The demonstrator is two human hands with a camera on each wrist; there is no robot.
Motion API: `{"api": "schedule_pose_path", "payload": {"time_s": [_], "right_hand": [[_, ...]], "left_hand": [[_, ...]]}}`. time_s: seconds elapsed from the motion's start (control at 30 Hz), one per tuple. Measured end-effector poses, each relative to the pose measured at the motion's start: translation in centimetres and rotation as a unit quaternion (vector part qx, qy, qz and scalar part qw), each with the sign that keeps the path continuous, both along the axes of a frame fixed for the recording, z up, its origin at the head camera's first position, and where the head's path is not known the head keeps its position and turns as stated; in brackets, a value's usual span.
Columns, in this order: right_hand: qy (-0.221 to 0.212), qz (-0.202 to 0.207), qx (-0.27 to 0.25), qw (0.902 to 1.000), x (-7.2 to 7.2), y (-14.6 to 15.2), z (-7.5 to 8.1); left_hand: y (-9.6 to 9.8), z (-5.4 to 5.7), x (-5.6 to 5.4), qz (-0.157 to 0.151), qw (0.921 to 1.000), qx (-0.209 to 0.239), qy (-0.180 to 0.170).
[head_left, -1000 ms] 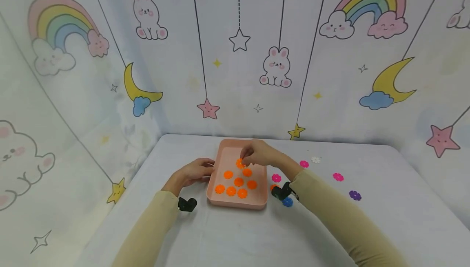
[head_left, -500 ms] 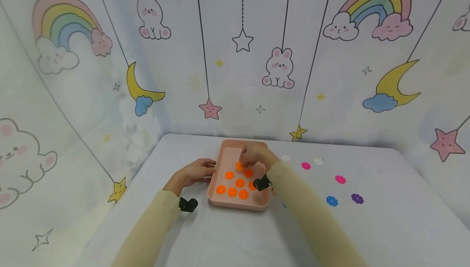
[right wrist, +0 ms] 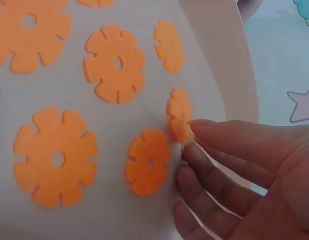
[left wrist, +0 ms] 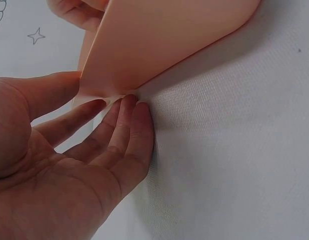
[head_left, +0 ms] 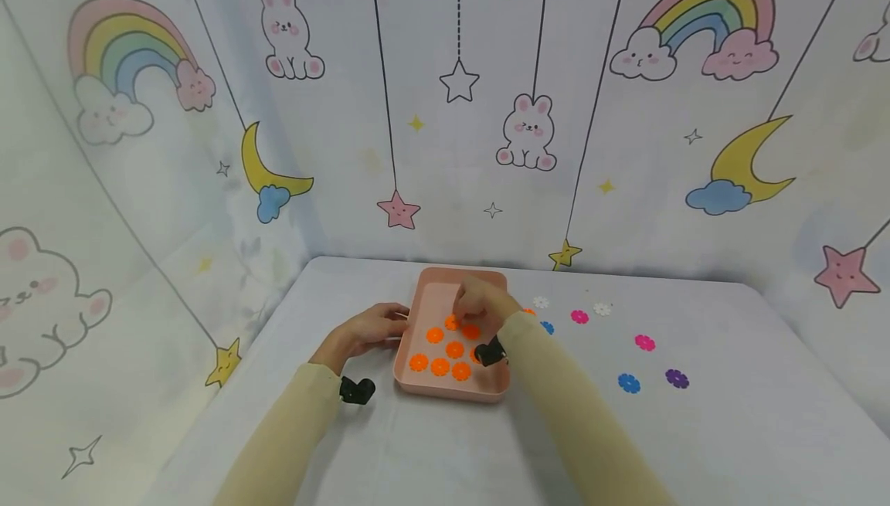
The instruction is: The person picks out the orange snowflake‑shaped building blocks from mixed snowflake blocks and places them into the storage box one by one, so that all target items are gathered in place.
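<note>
A shallow pink tray (head_left: 452,394) stands on the table, with several orange notched interlocking discs (head_left: 440,367) lying flat on its floor. At its left side, my left hand (head_left: 371,326) holds the tray wall. The left wrist view shows the thumb (left wrist: 57,92) at the rim and the fingertips at the lower edge. My right hand (head_left: 480,299) reaches over the right side into the tray. Its thumb and fingers pinch one orange disc (right wrist: 179,116) at the tray floor, next to another orange disc (right wrist: 148,162). The right wrist's camera covers part of a disc in the head view.
Right of the tray lie loose discs: a white disc (head_left: 541,302), a pink disc (head_left: 580,317), a blue disc (head_left: 629,383) and a purple disc (head_left: 677,378), among others. A patterned cloth backdrop (head_left: 459,151) rises behind the table.
My right hand has swung its wrist inward over the tray and drawn the pinched disc slightly nearer, down beside the other orange ones. The left hand stays at the tray.
</note>
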State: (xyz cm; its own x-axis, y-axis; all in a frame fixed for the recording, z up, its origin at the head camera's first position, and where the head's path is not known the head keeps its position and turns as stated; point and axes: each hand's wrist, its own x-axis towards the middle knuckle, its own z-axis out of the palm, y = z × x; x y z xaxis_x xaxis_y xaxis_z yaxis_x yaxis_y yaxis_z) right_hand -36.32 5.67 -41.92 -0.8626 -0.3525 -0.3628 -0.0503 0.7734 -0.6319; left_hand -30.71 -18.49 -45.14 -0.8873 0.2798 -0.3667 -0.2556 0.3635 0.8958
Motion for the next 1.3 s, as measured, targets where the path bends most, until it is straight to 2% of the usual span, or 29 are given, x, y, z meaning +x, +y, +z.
{"api": "schedule_pose_path", "payload": {"time_s": [0.1, 0.3, 0.53, 0.63, 0.8, 0.97, 1.13, 1.3], "right_hand": [[0.002, 0.009, 0.003, 1.0000, 0.2, 0.4, 0.4], [0.052, 0.062, 0.025, 0.9964, 0.6, 1.8, 2.1], [0.097, 0.065, -0.021, 0.9929, 2.2, 5.0, 3.5], [0.117, 0.065, -0.036, 0.9904, 3.2, 6.6, 3.2], [0.150, 0.063, -0.028, 0.9863, 4.7, 9.4, 2.1], [0.160, 0.064, -0.017, 0.9848, 5.8, 12.1, 0.8], [0.172, 0.049, -0.007, 0.9839, 5.9, 14.2, -0.4], [0.177, 0.030, -0.017, 0.9836, 5.1, 15.6, -1.3]], "left_hand": [[0.1, 0.0, 0.0, 0.000, 1.0000, -0.002, -0.002], [0.1, 0.2, 0.0, 0.000, 1.0000, -0.002, -0.002], [0.1, 0.3, 0.0, -0.004, 1.0000, -0.004, 0.000], [0.1, 0.3, 0.0, -0.005, 1.0000, -0.008, 0.000], [0.2, 0.2, 0.1, -0.005, 1.0000, -0.004, 0.001], [0.1, 0.1, 0.1, -0.006, 0.9999, -0.008, 0.003], [0.1, 0.1, 0.1, -0.006, 0.9999, -0.009, 0.005], [0.2, 0.1, 0.0, -0.006, 1.0000, -0.005, 0.005]]}}
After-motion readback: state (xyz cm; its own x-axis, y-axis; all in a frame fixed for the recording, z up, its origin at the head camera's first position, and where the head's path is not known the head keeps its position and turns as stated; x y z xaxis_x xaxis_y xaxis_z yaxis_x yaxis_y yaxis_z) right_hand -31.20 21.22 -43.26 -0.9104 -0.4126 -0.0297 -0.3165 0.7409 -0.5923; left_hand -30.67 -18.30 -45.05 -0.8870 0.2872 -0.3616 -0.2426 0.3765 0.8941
